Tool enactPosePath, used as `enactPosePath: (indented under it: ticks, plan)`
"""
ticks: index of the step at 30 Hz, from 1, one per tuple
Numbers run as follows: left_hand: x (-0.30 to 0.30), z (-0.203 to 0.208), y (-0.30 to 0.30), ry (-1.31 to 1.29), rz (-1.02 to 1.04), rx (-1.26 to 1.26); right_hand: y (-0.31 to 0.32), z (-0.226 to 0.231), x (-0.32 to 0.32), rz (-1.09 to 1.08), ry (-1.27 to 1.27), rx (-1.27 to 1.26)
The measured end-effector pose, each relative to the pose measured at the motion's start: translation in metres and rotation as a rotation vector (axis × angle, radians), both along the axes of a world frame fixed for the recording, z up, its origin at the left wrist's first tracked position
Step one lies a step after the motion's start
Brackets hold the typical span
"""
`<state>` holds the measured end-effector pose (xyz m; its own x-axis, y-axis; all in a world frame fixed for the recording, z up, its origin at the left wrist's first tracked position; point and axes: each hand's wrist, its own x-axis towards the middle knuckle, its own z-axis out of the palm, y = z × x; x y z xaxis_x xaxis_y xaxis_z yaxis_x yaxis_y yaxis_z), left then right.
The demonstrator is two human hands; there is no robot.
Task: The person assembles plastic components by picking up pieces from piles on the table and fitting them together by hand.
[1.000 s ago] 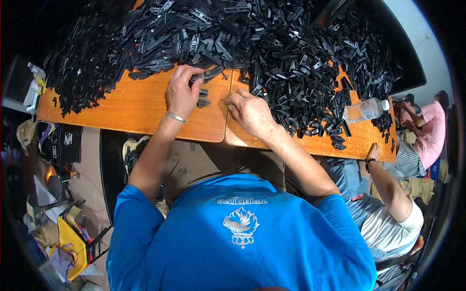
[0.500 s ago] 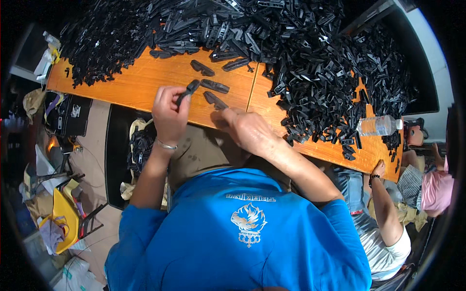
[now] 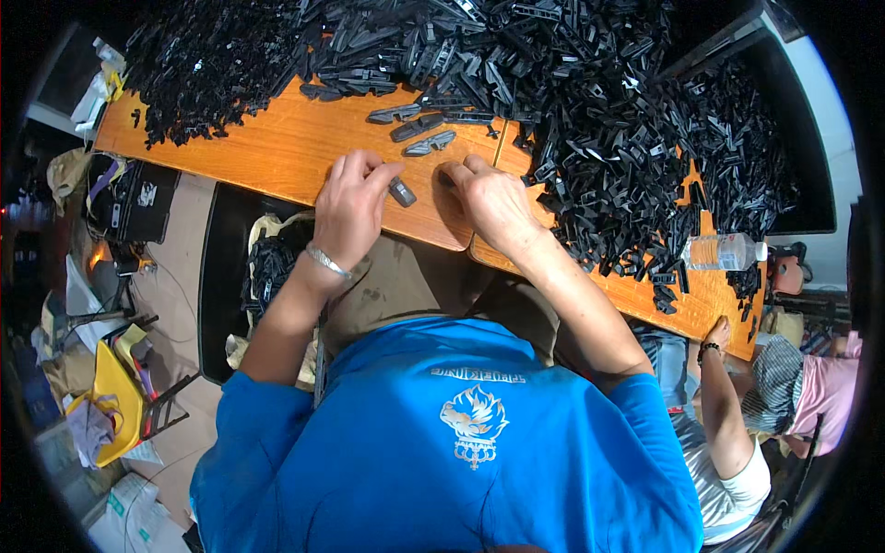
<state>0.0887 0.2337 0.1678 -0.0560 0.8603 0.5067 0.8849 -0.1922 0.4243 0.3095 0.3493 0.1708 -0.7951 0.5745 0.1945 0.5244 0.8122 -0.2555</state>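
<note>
My left hand [image 3: 355, 205] is over the front of the wooden table, thumb and fingers closed on the end of a small black plastic part [image 3: 402, 192]. To its right, my right hand [image 3: 495, 201] has its fingers curled together at the tabletop. A dark piece [image 3: 448, 181] shows at those fingertips, mostly hidden, so its shape is unclear. Just beyond both hands lie a grey-black slotted plastic part [image 3: 430, 144], a darker long part [image 3: 417, 127] and another slotted part [image 3: 394, 112], side by side and apart from the heap.
Heaps of black plastic parts [image 3: 608, 157] cover the table's back and right; smaller pieces [image 3: 212, 74] are piled at the left. A clear bottle [image 3: 719, 252] lies on its side at the right. Another person's hand [image 3: 717, 334] rests at the table edge. A yellow chair [image 3: 124, 401] stands left.
My left hand has moved right and lowered its black part toward the table. My right hand has moved away from the part it was reaching at, slightly up and right.
</note>
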Motion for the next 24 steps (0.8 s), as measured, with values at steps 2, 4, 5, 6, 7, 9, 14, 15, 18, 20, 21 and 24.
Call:
enactPosePath:
  ticks: [2, 4, 5, 6, 7, 9, 14, 15, 18, 20, 21, 24]
  plan:
    - [-0.006, 0.001, 0.004, 0.008, -0.024, -0.029, -0.001, 0.005, 0.001, 0.006, -0.037, 0.013]
    - [-0.010, -0.001, 0.004, 0.017, -0.052, -0.057, -0.001, 0.005, 0.003, -0.002, -0.054, 0.004]
    - [-0.011, -0.005, 0.004, -0.038, -0.085, -0.085, -0.001, 0.005, 0.004, -0.012, -0.071, -0.004]
    - [-0.012, -0.008, 0.004, -0.094, -0.119, -0.113, -0.002, 0.007, 0.004, -0.013, -0.071, -0.004]
    - [-0.011, -0.007, 0.004, -0.094, -0.119, -0.113, -0.002, 0.008, 0.003, -0.035, -0.098, -0.032]
    - [-0.007, -0.005, 0.002, -0.097, -0.103, -0.153, -0.006, 0.010, 0.002, -0.057, -0.127, -0.060]
    - [0.003, -0.013, -0.003, -0.182, -0.055, -0.093, -0.019, 0.008, -0.005, 0.009, 0.319, -0.252]
    - [0.002, -0.017, -0.004, -0.195, -0.024, -0.065, -0.018, 0.006, -0.006, 0.009, 0.316, -0.253]
    - [-0.002, -0.021, -0.007, -0.193, -0.006, -0.078, -0.016, -0.002, -0.008, -0.019, 0.259, -0.330]
    - [-0.004, -0.023, -0.008, -0.203, -0.003, -0.104, -0.012, -0.002, -0.005, 0.014, 0.231, -0.314]
    - [-0.004, -0.023, -0.008, -0.209, -0.006, -0.128, -0.012, -0.002, -0.005, 0.016, 0.228, -0.316]
    - [-0.003, -0.022, -0.006, -0.228, -0.023, -0.130, -0.009, -0.001, -0.004, 0.019, 0.195, -0.304]
